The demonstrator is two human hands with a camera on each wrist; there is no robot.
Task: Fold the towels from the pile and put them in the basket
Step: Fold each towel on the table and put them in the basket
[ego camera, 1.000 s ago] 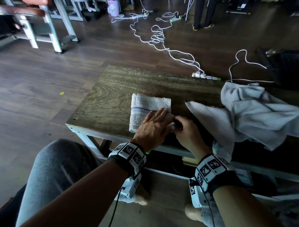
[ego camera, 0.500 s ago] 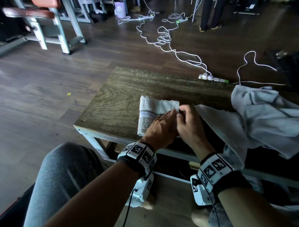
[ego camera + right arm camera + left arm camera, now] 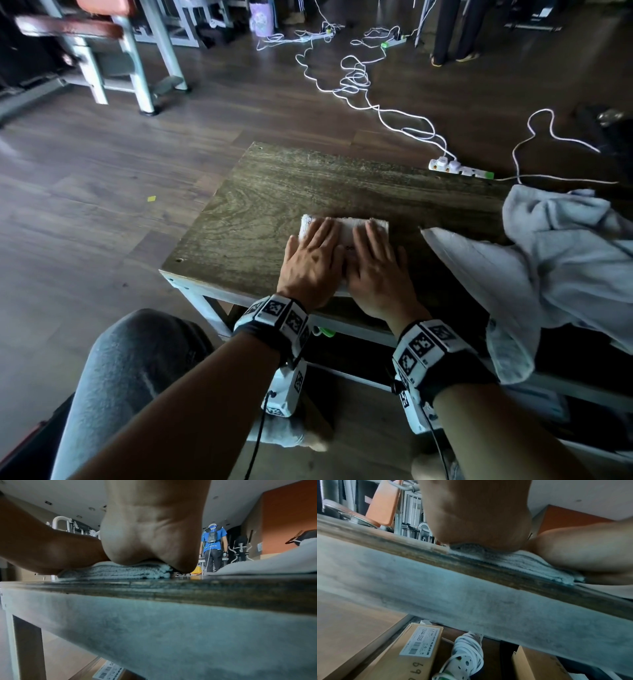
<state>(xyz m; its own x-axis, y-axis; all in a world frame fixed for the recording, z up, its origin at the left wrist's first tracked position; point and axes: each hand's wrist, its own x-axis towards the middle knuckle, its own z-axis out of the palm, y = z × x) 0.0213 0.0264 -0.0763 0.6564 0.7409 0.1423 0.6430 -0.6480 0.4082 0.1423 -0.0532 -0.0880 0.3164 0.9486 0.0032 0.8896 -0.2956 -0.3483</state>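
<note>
Two hands press flat on a folded white towel on a wooden table.

Head view: the left hand [image 3: 313, 258] and right hand [image 3: 375, 263] lie side by side, fingers straight and spread, palms down on the folded towel [image 3: 346, 228] near the table's [image 3: 274, 192] front edge. At 3 o'clock of it lies the pile of unfolded towels [image 3: 561, 257]. At 1 o'clock, on the floor, a power strip [image 3: 459, 167]. Left wrist view: the palm heel rests on the towel's [image 3: 518, 561] layered edge; a cardboard box [image 3: 406, 660] sits at 6 o'clock under the table. Right wrist view: the palm heel presses the towel stack [image 3: 120, 570]; a person in a blue shirt [image 3: 213, 546] stands at 2 o'clock.
</note>
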